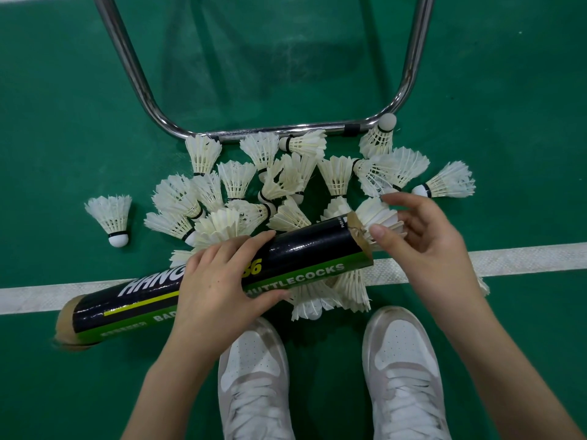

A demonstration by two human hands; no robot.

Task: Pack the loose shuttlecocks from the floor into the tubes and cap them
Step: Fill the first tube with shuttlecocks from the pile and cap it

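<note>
The left hand (222,281) grips the middle of a long black and green cardboard shuttlecock tube (203,282), held slanted above the floor. The right hand (422,246) pinches a white feathered shuttlecock (378,217) seated in the tube's open upper end. Beyond and beneath lies a pile of loose white shuttlecocks (286,179) on the green court floor (63,122), near a bent chrome frame (270,131) and a white line (524,260). White sneakers (403,360) stand below.

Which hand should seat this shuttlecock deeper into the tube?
Right. Right hand already holds the shuttlecock at the tube's open end; left hand grips the tube's middle, steadying it.
</note>
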